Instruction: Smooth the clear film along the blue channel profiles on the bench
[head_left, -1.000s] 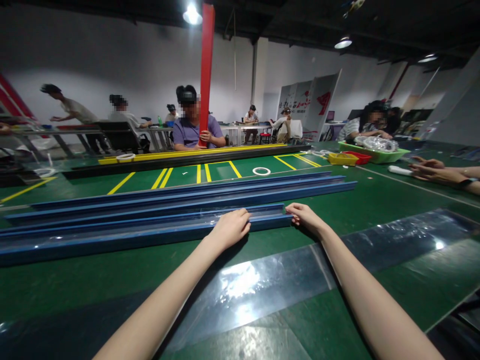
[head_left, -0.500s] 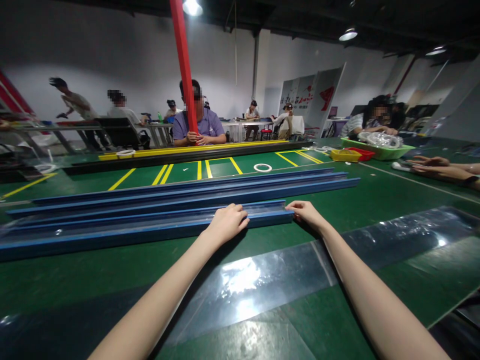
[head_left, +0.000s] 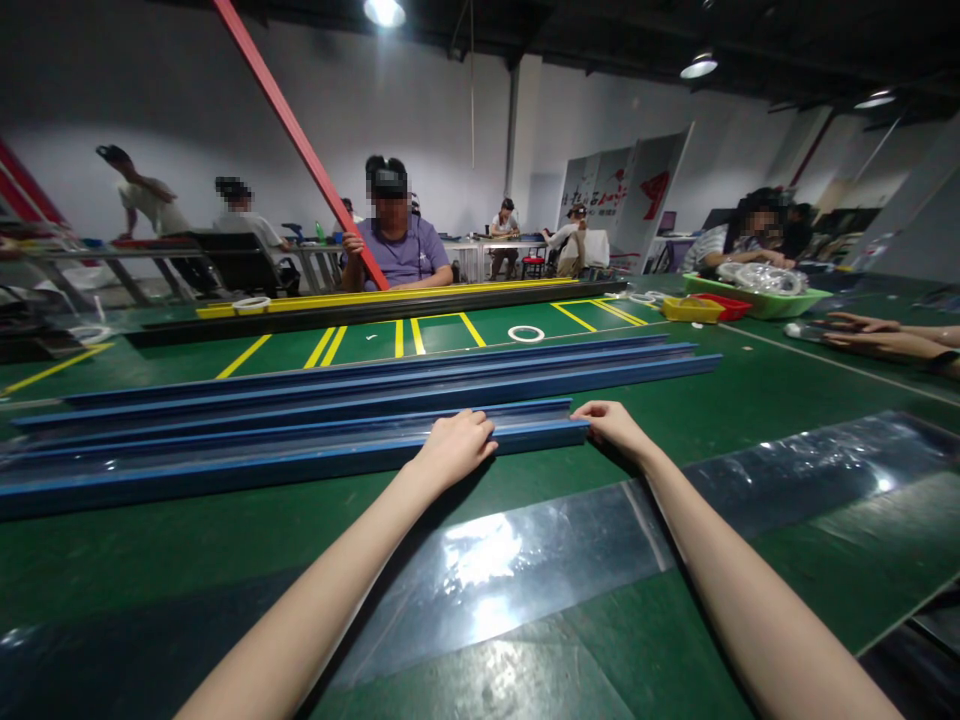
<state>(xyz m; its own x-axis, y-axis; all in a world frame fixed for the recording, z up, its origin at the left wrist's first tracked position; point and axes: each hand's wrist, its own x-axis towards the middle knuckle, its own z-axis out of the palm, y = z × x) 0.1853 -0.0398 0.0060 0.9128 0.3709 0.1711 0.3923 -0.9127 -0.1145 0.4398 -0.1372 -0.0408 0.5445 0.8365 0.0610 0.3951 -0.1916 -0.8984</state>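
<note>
Here in the head view, your left hand [head_left: 459,442] lies palm down across the nearest blue channel [head_left: 541,437], a little way in from its right end. Its fingers curl over the near wall; whether they clamp anything inside, you can't tell from here, because the knuckles hide the tips. And your right hand [head_left: 613,425] is narrow, thumb and fingers pinched at that right end. Whether they catch only the channel or also something clear lying in it is too small to tell.

That spacing looks sensible: one hand seems to steady the wall while the other minds the end. The channel lies on the green counter [head_left: 795,390], open side up and running off to your left, which leaves its inside within reach. Two more channels [head_left: 637,370] lie just behind, roughly parallel, probably so they stay handy and out of your elbows' way.

Under your forearms, a clear sheet [head_left: 555,545] is spread flat and slanting across the counter, nearer you than the channels. Beyond them there's a white ring [head_left: 526,334], then the black rail [head_left: 450,304] alongside the yellow one [head_left: 300,303]. Across the counter, a co-worker [head_left: 412,245] in purple grips a red bar [head_left: 300,150], tilted up to the left. Over right sit the green tray [head_left: 795,306], yellow tray [head_left: 686,312] and another person's hands [head_left: 877,335].
</note>
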